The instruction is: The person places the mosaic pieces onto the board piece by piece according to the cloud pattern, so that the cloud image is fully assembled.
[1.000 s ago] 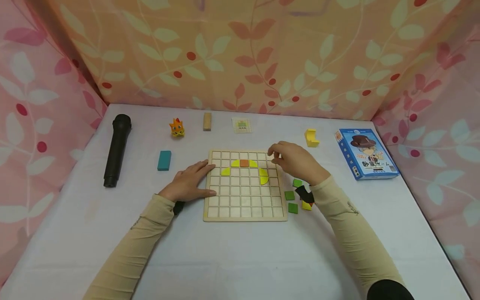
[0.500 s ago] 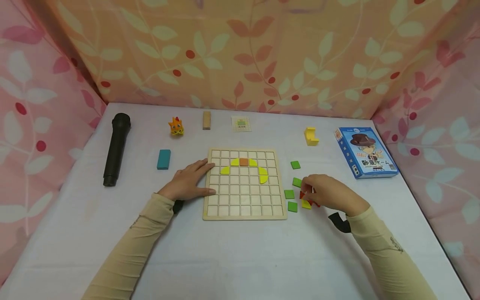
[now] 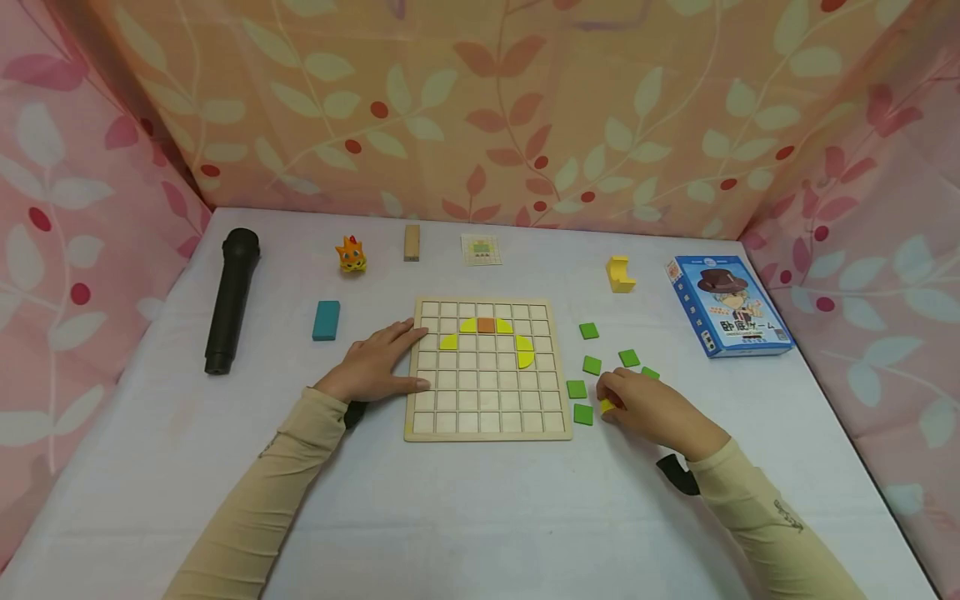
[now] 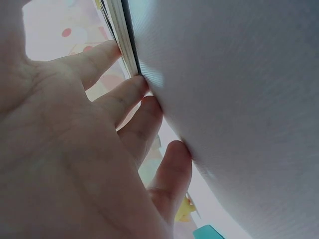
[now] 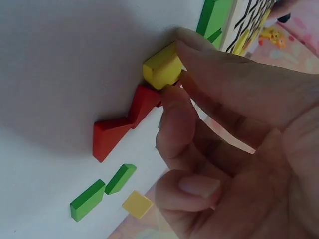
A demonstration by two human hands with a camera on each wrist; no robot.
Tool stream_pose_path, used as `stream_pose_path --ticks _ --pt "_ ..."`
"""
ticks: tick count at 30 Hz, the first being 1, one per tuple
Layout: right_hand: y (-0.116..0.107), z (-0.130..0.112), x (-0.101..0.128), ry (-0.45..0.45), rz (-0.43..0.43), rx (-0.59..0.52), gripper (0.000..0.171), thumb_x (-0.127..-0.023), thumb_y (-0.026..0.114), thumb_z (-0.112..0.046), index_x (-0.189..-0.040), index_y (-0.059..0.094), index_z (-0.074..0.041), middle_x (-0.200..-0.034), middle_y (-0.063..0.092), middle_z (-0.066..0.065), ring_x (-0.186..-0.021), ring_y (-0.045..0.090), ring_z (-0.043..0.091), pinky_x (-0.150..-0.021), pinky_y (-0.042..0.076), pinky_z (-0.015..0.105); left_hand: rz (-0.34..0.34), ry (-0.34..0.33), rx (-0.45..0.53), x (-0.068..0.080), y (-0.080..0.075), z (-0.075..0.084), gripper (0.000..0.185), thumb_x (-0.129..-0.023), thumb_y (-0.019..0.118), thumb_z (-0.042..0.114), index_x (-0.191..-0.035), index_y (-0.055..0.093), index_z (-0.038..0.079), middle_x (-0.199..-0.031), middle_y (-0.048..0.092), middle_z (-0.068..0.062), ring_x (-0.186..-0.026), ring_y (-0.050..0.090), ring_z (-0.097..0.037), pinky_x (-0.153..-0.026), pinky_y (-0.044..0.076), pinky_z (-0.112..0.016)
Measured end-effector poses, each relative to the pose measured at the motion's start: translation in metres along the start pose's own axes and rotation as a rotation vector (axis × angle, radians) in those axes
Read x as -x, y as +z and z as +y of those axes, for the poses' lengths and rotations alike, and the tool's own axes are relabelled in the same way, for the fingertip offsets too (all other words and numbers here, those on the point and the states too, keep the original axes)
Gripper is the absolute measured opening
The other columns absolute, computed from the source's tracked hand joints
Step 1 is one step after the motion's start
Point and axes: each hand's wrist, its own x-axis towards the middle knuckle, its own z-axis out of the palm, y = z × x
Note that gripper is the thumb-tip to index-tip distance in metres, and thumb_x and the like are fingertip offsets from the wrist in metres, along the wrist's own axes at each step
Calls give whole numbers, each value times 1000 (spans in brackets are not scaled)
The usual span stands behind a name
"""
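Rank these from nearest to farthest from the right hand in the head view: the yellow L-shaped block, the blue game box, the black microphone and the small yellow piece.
1. small yellow piece, pinched at the right hand fingertips.
2. yellow L-shaped block, farther back on the table.
3. blue game box, back right; too close to the block to rank surely.
4. black microphone, far left.

Six green square tiles (image 3: 588, 331) lie right of one wooden grid board (image 3: 487, 427). The board carries four yellow curved pieces (image 3: 527, 352) and one orange square (image 3: 486, 325). Beside the right hand (image 3: 648, 408), the right wrist view shows two red pieces (image 5: 124, 124) and one yellow block (image 5: 162, 69).

At the far side are one black microphone (image 3: 231, 298), one teal block (image 3: 326, 320), one orange cat figure (image 3: 352, 254), one plain wooden block (image 3: 412, 242), one small card (image 3: 482, 249), one yellow chair-shaped block (image 3: 620, 274) and one blue game box (image 3: 726, 305).
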Motion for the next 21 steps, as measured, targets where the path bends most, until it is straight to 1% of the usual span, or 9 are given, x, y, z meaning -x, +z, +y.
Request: stream_pose_path --ticks 4,7,9,13,17,21 --pt "2 -1 0 18 23 11 24 -82 76 -13 -103 64 -12 -92 59 2 -81 53 16 -76 51 37 -4 -7 3 1 -1 1 85 -84 68 50 -152 28 18 -159 18 -12 -143 21 -39 -103 25 -64" --pt "3 0 1 16 40 11 28 -82 76 -13 -107 65 -11 -96 60 3 -83 54 17 -79 52 39 -5 -7 7 1 -1 1 85 -84 68 50 -152 28 18 -159 19 -12 -143 21 -39 -103 25 -65" --pt "3 0 1 14 50 3 28 -82 76 -13 -107 65 -10 -95 60 3 -83 54 16 -79 52 39 -3 -5 5 1 -1 1 85 -84 68 50 -152 28 18 -159 19 -12 -143 21 -39 -103 25 -64" --pt "5 1 -1 18 74 -11 25 -81 77 -13 -102 65 -7 -89 58 2 -78 53 15 -75 51 35 1 -3 6 1 -1 0 85 -84 68 51 -152 28 18 -159 19 -12 -143 21 -39 -103 25 -64" --pt "7 2 -2 42 87 -35 27 -79 78 -14 -99 63 -5 -85 57 1 -76 51 15 -71 50 32 1 -6 12 2 -2 1 86 -84 69 50 -152 28 18 -159 19 -12 -143 21 -39 -103 25 -63" --pt "7 1 -2 77 79 -87 27 -80 78 -13 -99 59 -5 -83 57 2 -74 51 16 -69 48 30 -3 -10 13 2 -2 2 86 -84 69 50 -152 28 18 -159 19 -12 -143 20 -39 -103 25 -64"
